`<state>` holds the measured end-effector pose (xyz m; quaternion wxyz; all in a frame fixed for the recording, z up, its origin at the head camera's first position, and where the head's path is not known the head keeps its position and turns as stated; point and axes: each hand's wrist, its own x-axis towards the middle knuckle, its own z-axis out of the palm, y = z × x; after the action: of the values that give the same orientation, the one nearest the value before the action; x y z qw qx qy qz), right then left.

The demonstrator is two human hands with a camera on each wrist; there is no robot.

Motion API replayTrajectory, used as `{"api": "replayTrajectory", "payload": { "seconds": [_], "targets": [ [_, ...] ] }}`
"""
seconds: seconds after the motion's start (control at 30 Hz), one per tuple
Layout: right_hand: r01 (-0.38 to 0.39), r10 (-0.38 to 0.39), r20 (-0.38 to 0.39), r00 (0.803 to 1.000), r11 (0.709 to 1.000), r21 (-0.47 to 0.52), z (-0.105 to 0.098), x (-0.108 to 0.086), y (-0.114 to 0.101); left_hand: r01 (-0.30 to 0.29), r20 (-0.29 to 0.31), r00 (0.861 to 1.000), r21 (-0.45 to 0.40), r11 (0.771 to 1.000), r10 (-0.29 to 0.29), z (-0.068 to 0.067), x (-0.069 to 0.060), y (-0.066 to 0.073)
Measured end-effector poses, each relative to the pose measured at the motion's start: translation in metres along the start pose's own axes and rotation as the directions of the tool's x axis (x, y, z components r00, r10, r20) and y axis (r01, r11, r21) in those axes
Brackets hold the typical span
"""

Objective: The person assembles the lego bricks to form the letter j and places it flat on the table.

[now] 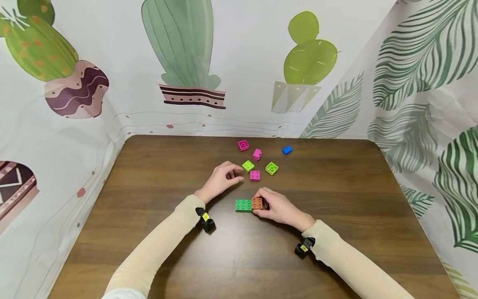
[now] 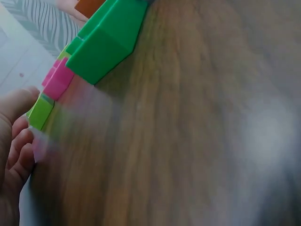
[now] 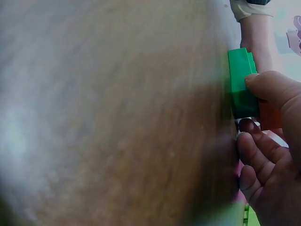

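My right hand [image 1: 279, 207] pinches an orange-brown toy building brick [image 1: 257, 203] between thumb and fingers. That brick sits against the right end of a longer green brick [image 1: 243, 205], studs up; I cannot tell whether the two are joined. In the right wrist view, the thumb reaches the green brick [image 3: 242, 84]. Left of the loose bricks, my left hand [image 1: 223, 177] is held with thumb and fingers apart and nothing between them. Closest to its fingertips are a lime brick [image 1: 248, 166] and a pink brick [image 1: 255, 176], both studs up.
Farther back on the wooden table [image 1: 168, 166] lie an overturned pink brick [image 1: 243, 145], a pink brick on its side [image 1: 257, 155] and a blue brick [image 1: 287, 150]. An overturned lime brick [image 1: 271, 168] lies right of the pink one. A cactus-print cloth [image 1: 250, 62] hangs behind.
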<state>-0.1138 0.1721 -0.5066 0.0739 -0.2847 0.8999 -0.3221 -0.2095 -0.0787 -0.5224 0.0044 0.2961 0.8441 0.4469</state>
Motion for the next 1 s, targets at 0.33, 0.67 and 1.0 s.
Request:
{"api": "replayTrajectory", "payload": {
  "seconds": [0.33,0.67,1.0],
  "targets": [
    [-0.005,0.005,-0.006,1.0,1.0,0.025,0.0,0.001,0.0,-0.027,0.12,0.993,0.041,0.999,0.022,0.015,0.016,0.007],
    [-0.006,0.006,0.004,1.0,1.0,0.029,0.0,0.001,-0.001,-0.018,0.136,0.991,0.131,0.991,0.0,0.018,0.017,0.012],
    [-0.011,0.011,0.009,1.0,1.0,0.022,0.001,0.001,0.0,-0.012,0.075,0.997,0.029,1.0,0.009,0.011,-0.001,0.01]
  ]
}}
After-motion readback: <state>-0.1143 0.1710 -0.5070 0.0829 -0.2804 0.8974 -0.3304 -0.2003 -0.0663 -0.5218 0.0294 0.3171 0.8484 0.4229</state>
